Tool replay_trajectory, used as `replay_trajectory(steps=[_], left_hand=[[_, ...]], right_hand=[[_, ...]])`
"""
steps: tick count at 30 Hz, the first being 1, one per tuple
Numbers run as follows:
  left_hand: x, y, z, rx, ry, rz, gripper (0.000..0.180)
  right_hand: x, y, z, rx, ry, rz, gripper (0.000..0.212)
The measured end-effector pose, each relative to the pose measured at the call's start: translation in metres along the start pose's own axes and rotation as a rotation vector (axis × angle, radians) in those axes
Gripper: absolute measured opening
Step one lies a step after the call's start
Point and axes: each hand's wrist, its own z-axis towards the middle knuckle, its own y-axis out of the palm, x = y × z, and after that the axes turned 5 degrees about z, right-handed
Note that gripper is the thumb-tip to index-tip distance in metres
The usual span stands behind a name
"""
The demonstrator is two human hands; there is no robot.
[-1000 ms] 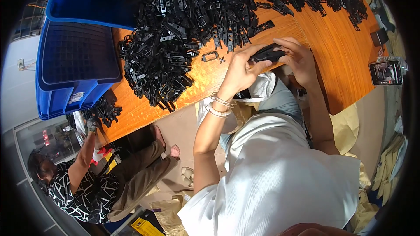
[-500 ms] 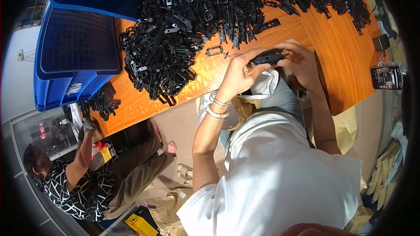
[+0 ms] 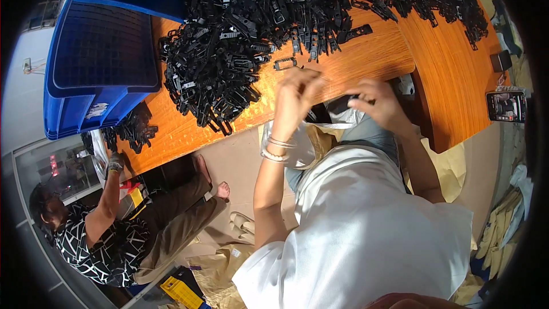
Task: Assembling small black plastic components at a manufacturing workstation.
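Observation:
My left hand (image 3: 298,88) is above the table's near edge, close to a small black rectangular frame (image 3: 285,64) lying on the wood. Its fingers are bent and smeared by motion, so its hold is unclear. Over my lap, my right hand (image 3: 382,104) has curled fingers, with a dark bit at the fingertips that I cannot make out. A large heap of black plastic clip parts (image 3: 214,66) covers the far side of the table. Below my hands, a white bag (image 3: 345,115) lies on my lap.
Blue plastic crates (image 3: 103,48) stand at the table's left end. Nearby a seated co-worker (image 3: 106,234) has a gloved hand by a smaller pile of black parts (image 3: 137,130). A phone (image 3: 506,106) is mounted at the right. Sandals (image 3: 242,223) and brown paper (image 3: 220,269) lie on the floor.
My hands have moved apart; the black clip they both held no longer shows between them. The left went left and up toward the loose frame, the right a little down.

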Motion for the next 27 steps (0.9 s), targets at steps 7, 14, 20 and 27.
replay_trajectory(steps=[7, 14, 20, 27], left_hand=[[-0.028, -0.012, 0.011, 0.328, 0.152, 0.583, 0.008], [-0.013, -0.011, 0.007, 0.462, 0.359, 0.539, 0.01], [0.012, 0.002, 0.006, 0.297, 0.197, 0.137, 0.021], [0.008, 0.017, 0.018, -0.004, 0.01, -1.095, 0.028]], right_hand=[[0.012, 0.012, 0.013, 0.083, -0.022, -0.007, 0.016], [0.041, -0.051, 0.078, 0.724, -0.254, -0.496, 0.015], [0.053, -0.067, 0.112, 0.774, -0.205, -0.962, 0.013], [0.009, -0.033, 0.067, 0.465, -0.302, 0.087, 0.011]])
